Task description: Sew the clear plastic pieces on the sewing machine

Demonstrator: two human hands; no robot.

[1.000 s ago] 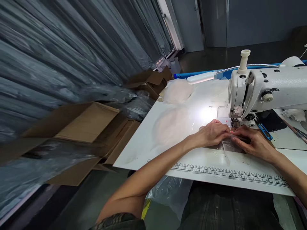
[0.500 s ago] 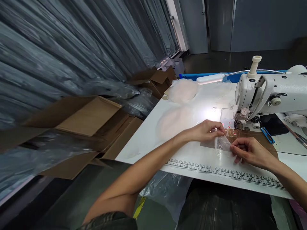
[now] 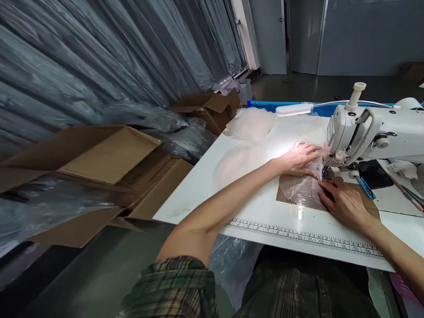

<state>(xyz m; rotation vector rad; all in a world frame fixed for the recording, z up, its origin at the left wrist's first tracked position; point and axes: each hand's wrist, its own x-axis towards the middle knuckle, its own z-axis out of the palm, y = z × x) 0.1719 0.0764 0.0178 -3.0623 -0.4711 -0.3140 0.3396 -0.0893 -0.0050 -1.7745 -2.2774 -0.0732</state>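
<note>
My left hand (image 3: 300, 158) lies with fingers spread, palm down, beside the needle area of a white sewing machine (image 3: 344, 128). Its fingertips press on the upper part of a sheer whitish fabric piece (image 3: 300, 187). My right hand (image 3: 346, 205) is at the fabric's right edge, just in front of the presser foot (image 3: 327, 173), thumb and forefinger closed on that edge. The fabric's near part lies loose and wrinkled on a brown, tape-covered patch (image 3: 285, 196) of the table. Where the fabric meets the needle is partly hidden by my fingers.
Pale rounded fabric pieces (image 3: 253, 123) lie on the white table (image 3: 198, 203), which has a printed ruler (image 3: 298, 236) along its front. Blue thread snips (image 3: 366, 188) and a black phone (image 3: 376, 173) sit right of the needle. Open cardboard boxes (image 3: 109, 154) stand left.
Both hands have moved the sheer fabric away from me, up to the presser foot. My left hand has gone from a pinch to lying flat with its fingers spread.
</note>
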